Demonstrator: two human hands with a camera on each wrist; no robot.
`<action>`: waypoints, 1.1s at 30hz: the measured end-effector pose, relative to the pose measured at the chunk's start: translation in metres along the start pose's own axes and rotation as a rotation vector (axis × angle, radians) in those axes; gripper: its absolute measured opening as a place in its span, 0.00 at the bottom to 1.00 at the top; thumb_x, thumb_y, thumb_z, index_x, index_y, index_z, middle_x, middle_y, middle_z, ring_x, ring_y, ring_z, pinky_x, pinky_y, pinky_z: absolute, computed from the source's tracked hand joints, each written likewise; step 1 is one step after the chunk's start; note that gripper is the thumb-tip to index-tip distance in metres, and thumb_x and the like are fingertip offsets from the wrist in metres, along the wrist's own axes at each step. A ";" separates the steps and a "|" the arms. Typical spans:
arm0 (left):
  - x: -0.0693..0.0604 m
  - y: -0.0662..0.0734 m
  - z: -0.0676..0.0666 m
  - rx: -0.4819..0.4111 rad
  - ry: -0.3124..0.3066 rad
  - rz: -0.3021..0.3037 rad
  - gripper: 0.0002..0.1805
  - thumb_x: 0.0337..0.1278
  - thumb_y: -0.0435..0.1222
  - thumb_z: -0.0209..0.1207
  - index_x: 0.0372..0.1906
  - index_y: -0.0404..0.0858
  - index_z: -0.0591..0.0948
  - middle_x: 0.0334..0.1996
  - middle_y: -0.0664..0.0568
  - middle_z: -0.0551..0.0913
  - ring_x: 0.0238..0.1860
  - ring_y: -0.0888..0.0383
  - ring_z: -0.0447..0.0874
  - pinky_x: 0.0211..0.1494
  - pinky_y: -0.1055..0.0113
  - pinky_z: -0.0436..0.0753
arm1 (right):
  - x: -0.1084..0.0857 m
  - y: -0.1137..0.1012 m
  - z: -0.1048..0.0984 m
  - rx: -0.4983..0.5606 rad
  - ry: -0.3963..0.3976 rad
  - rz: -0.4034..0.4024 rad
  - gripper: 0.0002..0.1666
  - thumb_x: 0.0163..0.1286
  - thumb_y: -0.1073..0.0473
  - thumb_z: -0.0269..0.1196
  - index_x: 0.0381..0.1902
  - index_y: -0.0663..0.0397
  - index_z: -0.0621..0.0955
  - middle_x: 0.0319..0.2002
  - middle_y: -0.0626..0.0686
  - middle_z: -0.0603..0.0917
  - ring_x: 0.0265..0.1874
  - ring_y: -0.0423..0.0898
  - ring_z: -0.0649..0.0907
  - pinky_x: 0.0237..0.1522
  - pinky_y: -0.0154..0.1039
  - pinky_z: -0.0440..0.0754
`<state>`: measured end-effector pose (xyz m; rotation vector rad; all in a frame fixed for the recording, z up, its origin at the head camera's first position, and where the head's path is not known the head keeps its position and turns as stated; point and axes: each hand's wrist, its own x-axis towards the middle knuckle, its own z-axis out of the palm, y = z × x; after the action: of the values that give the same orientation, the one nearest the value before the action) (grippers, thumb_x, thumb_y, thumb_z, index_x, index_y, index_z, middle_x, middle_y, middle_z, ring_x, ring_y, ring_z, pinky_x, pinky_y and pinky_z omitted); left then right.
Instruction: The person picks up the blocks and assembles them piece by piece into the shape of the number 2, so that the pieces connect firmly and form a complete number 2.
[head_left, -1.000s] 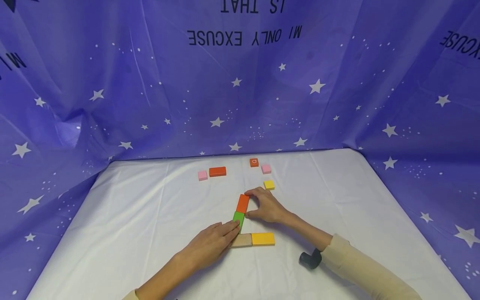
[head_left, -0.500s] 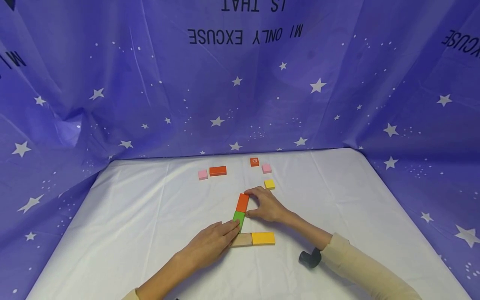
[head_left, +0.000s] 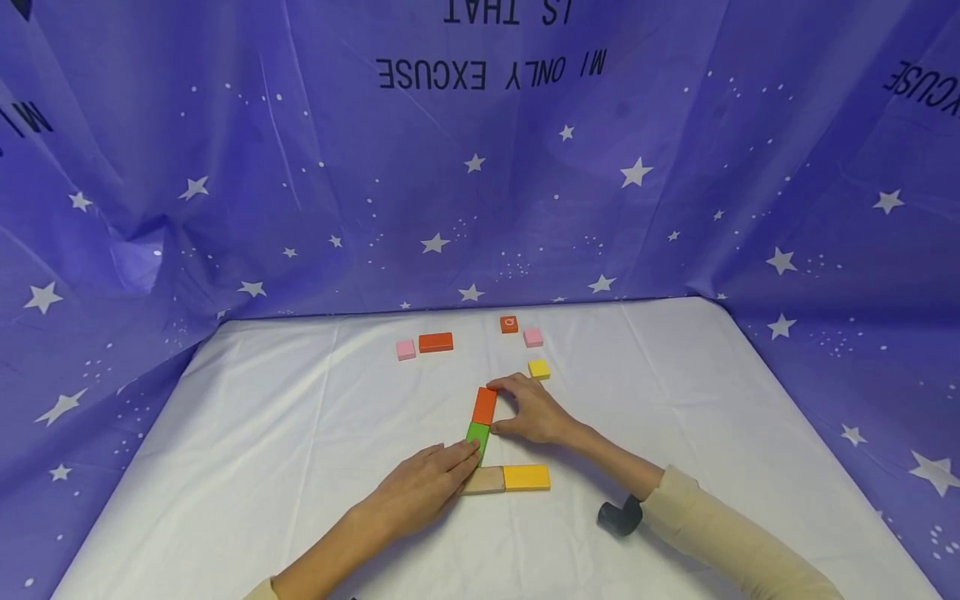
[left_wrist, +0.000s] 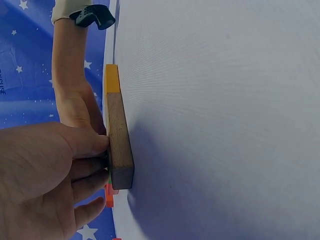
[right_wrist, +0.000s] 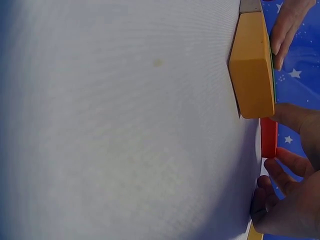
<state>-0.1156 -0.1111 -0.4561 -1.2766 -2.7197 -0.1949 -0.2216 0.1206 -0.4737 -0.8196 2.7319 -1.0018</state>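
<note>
four blocks lie flat on white cloth [head_left: 300, 467]: orange-red block [head_left: 484, 406] end to end with green block [head_left: 477, 434]; wooden block [head_left: 484, 480] end to end with yellow block [head_left: 527, 477]. left hand [head_left: 423, 487]: fingers nearly straight, resting on green block. right hand [head_left: 534, 414]: thumb and forefinger spread, pinching orange-red block between its ends. small yellow square [head_left: 538, 369] just beyond.

The person's left forearm [head_left: 341, 546] extends from the near edge of the white cloth-covered table [head_left: 262, 433], and the left hand [head_left: 426, 490] has its back upward, fingers [head_left: 459, 458] stretched and close together. The right forearm [head_left: 626, 468], under a beige sleeve [head_left: 735, 533], reaches from the near right corner's side; the right hand [head_left: 534, 412] is pinching, thumb [head_left: 506, 427] and forefinger [head_left: 508, 383] curved, tips apart.
</note>
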 end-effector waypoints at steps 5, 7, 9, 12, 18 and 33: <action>0.000 0.000 0.000 0.013 -0.001 0.003 0.22 0.70 0.37 0.59 0.65 0.33 0.77 0.65 0.45 0.76 0.65 0.53 0.75 0.62 0.55 0.77 | 0.000 -0.001 -0.001 -0.003 0.003 0.000 0.37 0.55 0.58 0.77 0.63 0.56 0.78 0.56 0.56 0.79 0.58 0.55 0.75 0.62 0.53 0.72; 0.001 0.000 -0.001 0.015 0.000 0.004 0.22 0.70 0.37 0.59 0.65 0.33 0.77 0.65 0.45 0.76 0.65 0.53 0.75 0.62 0.54 0.77 | 0.000 -0.001 -0.001 -0.003 0.004 -0.001 0.36 0.55 0.58 0.76 0.63 0.56 0.78 0.57 0.56 0.79 0.58 0.55 0.75 0.62 0.52 0.72; 0.001 0.000 -0.001 0.017 0.000 0.004 0.22 0.70 0.37 0.60 0.64 0.33 0.78 0.65 0.45 0.76 0.65 0.53 0.75 0.62 0.54 0.77 | 0.000 -0.002 -0.001 -0.001 0.006 -0.002 0.36 0.55 0.58 0.76 0.63 0.56 0.78 0.57 0.56 0.79 0.58 0.55 0.75 0.62 0.53 0.71; 0.001 0.000 -0.002 0.013 0.002 0.004 0.22 0.70 0.36 0.59 0.64 0.33 0.78 0.65 0.45 0.76 0.65 0.53 0.75 0.62 0.54 0.77 | 0.000 -0.003 -0.002 -0.002 0.010 -0.002 0.36 0.55 0.58 0.76 0.62 0.56 0.78 0.58 0.56 0.79 0.59 0.56 0.74 0.63 0.53 0.70; 0.001 0.000 -0.003 0.016 0.001 0.002 0.22 0.70 0.36 0.59 0.64 0.33 0.78 0.64 0.45 0.76 0.64 0.53 0.75 0.62 0.55 0.77 | 0.001 -0.002 -0.003 0.007 0.002 -0.003 0.37 0.55 0.58 0.76 0.63 0.56 0.77 0.58 0.56 0.79 0.59 0.55 0.75 0.64 0.53 0.70; -0.001 0.001 -0.002 -0.012 -0.012 -0.001 0.22 0.70 0.36 0.59 0.65 0.32 0.77 0.65 0.44 0.76 0.65 0.52 0.74 0.63 0.54 0.77 | -0.004 0.047 -0.047 0.092 0.174 0.043 0.30 0.57 0.67 0.74 0.59 0.60 0.81 0.52 0.59 0.81 0.49 0.56 0.80 0.54 0.53 0.77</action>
<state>-0.1139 -0.1112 -0.4542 -1.2837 -2.7335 -0.2040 -0.2527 0.1791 -0.4669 -0.6855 2.8061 -1.2345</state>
